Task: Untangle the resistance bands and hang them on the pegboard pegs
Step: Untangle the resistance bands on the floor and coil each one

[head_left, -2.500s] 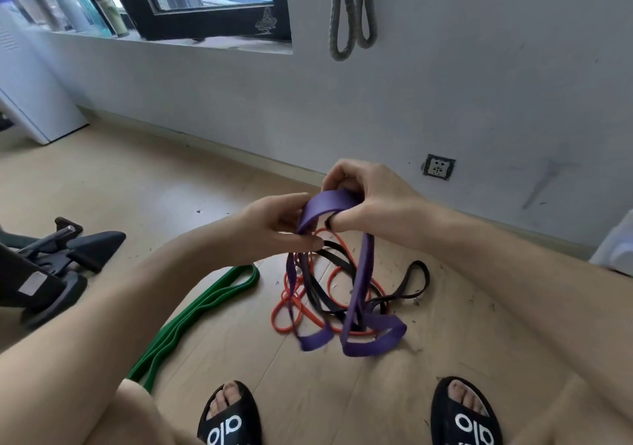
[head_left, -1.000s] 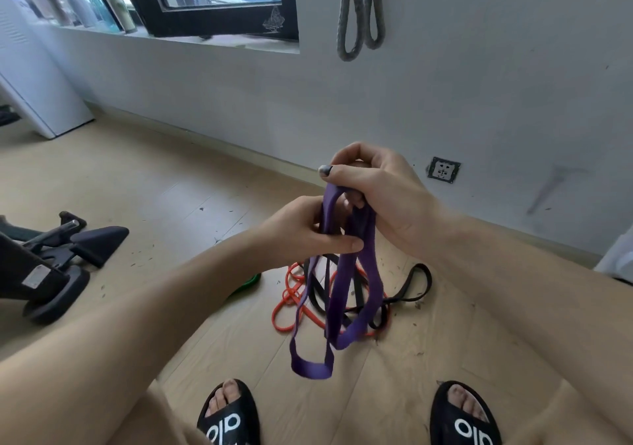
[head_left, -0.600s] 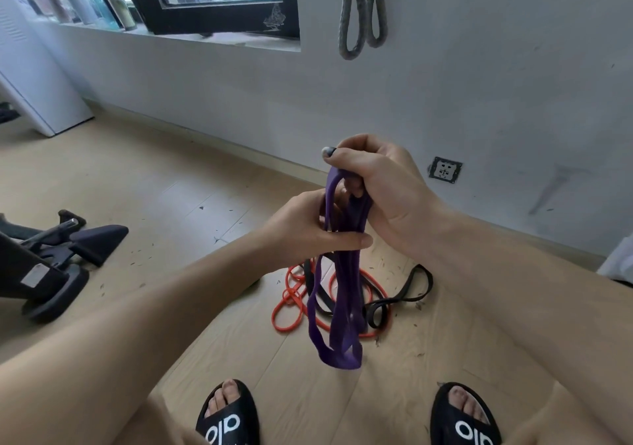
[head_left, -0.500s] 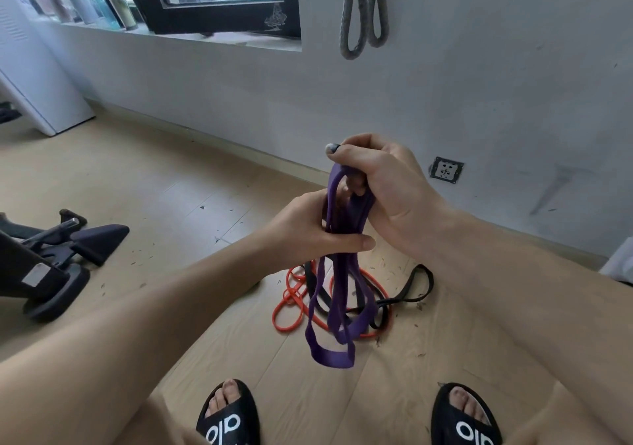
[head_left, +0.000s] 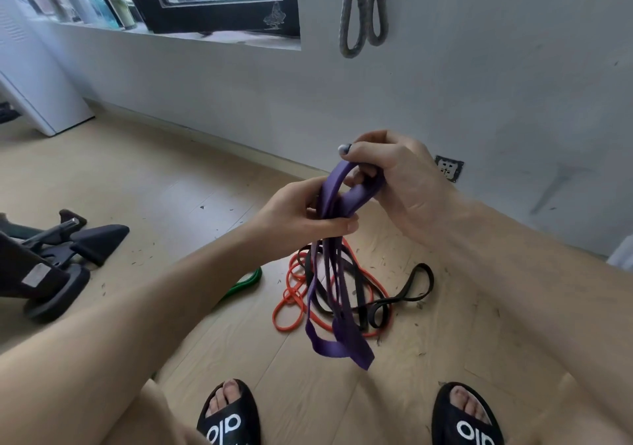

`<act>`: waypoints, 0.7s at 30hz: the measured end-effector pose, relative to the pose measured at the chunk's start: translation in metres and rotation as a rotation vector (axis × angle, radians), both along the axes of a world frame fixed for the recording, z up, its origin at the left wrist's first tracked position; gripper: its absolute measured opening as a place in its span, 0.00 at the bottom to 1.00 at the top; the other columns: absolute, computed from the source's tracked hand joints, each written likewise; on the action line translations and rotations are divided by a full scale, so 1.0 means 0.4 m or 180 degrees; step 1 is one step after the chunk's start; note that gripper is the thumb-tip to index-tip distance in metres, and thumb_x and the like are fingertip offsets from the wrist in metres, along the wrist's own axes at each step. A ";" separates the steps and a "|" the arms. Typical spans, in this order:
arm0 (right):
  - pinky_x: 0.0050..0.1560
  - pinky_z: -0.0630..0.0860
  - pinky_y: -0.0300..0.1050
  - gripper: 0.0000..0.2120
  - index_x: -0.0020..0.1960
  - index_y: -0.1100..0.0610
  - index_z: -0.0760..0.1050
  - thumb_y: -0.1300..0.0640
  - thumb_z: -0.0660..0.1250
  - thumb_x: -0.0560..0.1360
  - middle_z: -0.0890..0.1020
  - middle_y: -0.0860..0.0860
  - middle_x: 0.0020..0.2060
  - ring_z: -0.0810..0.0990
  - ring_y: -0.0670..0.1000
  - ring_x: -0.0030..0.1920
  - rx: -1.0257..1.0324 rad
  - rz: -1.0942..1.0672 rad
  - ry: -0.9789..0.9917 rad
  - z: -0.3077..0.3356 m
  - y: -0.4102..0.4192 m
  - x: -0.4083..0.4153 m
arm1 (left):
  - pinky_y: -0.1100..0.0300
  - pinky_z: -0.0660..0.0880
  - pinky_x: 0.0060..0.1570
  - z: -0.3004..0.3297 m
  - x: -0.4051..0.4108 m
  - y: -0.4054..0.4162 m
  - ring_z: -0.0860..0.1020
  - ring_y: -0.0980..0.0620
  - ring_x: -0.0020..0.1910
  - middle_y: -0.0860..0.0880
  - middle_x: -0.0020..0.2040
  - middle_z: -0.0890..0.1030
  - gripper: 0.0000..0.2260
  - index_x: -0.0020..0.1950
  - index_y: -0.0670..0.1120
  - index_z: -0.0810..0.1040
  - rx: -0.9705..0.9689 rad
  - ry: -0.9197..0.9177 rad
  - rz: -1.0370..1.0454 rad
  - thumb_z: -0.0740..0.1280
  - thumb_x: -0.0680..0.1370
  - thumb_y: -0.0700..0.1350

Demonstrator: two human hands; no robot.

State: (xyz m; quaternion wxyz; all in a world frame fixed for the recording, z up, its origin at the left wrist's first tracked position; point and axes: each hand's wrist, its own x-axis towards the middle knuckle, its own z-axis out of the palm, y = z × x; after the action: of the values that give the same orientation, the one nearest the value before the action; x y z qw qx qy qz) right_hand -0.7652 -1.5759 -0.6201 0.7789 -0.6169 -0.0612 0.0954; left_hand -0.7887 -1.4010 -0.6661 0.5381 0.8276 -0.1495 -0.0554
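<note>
Purple band [head_left: 337, 225] is up off the floor, gripped by both hands at centre frame. The right hand [head_left: 390, 177] curls round its top bend, the left hand [head_left: 301, 217] pinches the strands just below, and the loops dangle toward six o'clock. Under them on the wooden floor [head_left: 144, 184] lie the orange band [head_left: 291, 302] and black band [head_left: 407, 288], tangled together; a green band [head_left: 245, 283] peeks out at nine o'clock. Grey loops [head_left: 363, 9] hang on the wall at twelve.
</note>
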 end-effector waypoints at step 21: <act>0.44 0.82 0.49 0.05 0.44 0.60 0.73 0.68 0.66 0.75 0.73 0.50 0.29 0.75 0.49 0.33 0.0370 -0.0339 0.0255 -0.019 -0.027 0.016 | 0.44 0.81 0.49 0.013 0.006 0.007 0.82 0.45 0.41 0.47 0.40 0.81 0.06 0.48 0.51 0.78 0.0884 -0.0110 -0.0191 0.72 0.79 0.50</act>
State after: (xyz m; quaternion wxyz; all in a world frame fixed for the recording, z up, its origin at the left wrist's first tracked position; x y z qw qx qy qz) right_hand -0.7587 -1.5868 -0.6278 0.8191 -0.5688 -0.0025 0.0747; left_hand -0.7864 -1.3984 -0.6609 0.4139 0.8901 -0.1744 -0.0774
